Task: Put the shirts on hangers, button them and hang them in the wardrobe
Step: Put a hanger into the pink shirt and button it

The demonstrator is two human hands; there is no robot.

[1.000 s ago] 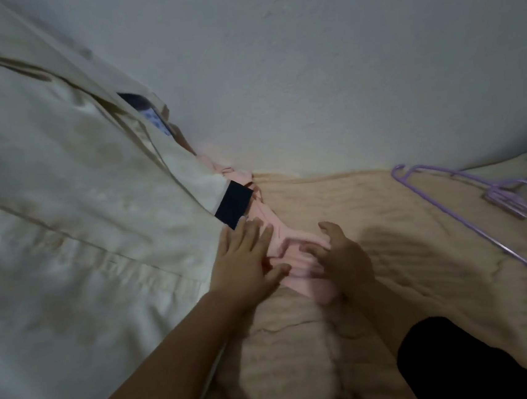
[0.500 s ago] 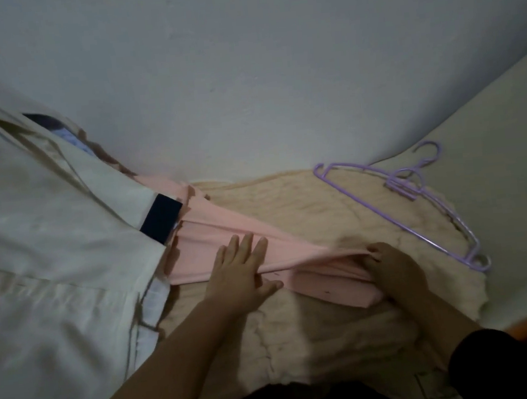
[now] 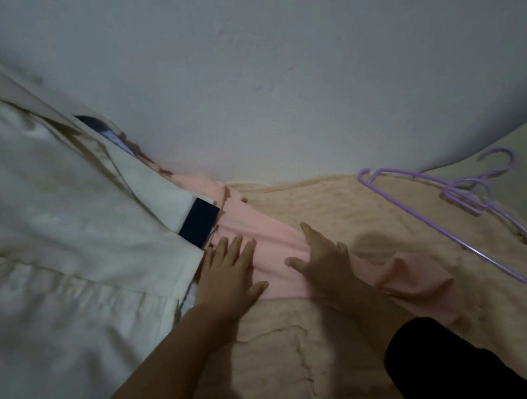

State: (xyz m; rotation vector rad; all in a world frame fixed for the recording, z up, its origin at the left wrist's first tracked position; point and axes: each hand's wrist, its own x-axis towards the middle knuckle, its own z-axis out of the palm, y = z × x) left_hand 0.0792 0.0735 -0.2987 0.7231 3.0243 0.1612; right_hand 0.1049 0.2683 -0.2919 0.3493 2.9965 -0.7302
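Observation:
A pink shirt (image 3: 269,240) lies stretched across a beige fuzzy blanket (image 3: 302,350), its far end tucked under hanging clothes at the left. My left hand (image 3: 227,270) rests flat on the shirt's left part, fingers straight. My right hand (image 3: 322,258) lies on the shirt's middle with fingers spread, palm down. A crumpled end of the shirt (image 3: 417,277) sits to the right of my right forearm. Purple plastic hangers (image 3: 469,211) lie on the blanket at the right, apart from both hands.
A large cream shirt (image 3: 60,244) hangs close at the left, with a dark navy patch (image 3: 198,221) at its edge. A pale wall (image 3: 275,69) stands right behind the blanket. A black sleeve (image 3: 432,366) covers my right forearm.
My right hand has let go of the shirt's right end and moved left onto its middle, now flat. The released end has crumpled. My left hand stayed flat on the shirt.

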